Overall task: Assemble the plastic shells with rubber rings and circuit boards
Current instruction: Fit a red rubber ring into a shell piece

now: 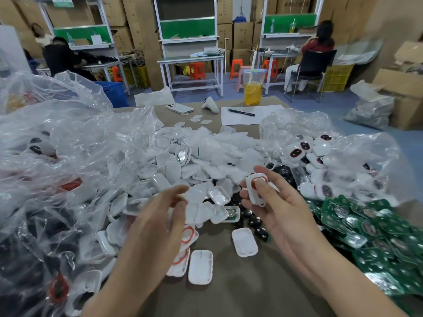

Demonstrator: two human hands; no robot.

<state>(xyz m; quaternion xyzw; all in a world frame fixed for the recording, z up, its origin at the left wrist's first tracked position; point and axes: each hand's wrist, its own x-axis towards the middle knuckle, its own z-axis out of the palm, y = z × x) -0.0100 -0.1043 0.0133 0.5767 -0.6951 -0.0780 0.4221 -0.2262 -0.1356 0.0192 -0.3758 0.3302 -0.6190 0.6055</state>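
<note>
The right hand (281, 209) is raised above the tabletop (240, 284) with its fingers curled round a white plastic shell (256, 193). Its thumb presses on the shell's face, where a red rubber ring (252, 184) sits in the recess. The left hand (158, 220) is level with it and a little apart. It is open, fingers loosely spread and blurred, and holds nothing that I can make out.

Just beyond the fingertips of both hands is a heap of empty white shells (183, 170). Under the left hand lie a few shells already fitted with red rings (189, 234), and one plain shell half (200, 267) lies by its wrist. Between the two hands, lower down, another shell half (244, 242) lies face up beside some black button pads (254, 222). On the outer side of the right hand is a pile of green circuit boards (366, 227). Crumpled clear plastic bags (68, 145) crowd the outer side of the left hand. Far beyond the hands stand a yellow drink cup (253, 90), a phone (179, 108) and a pen (241, 112).
</note>
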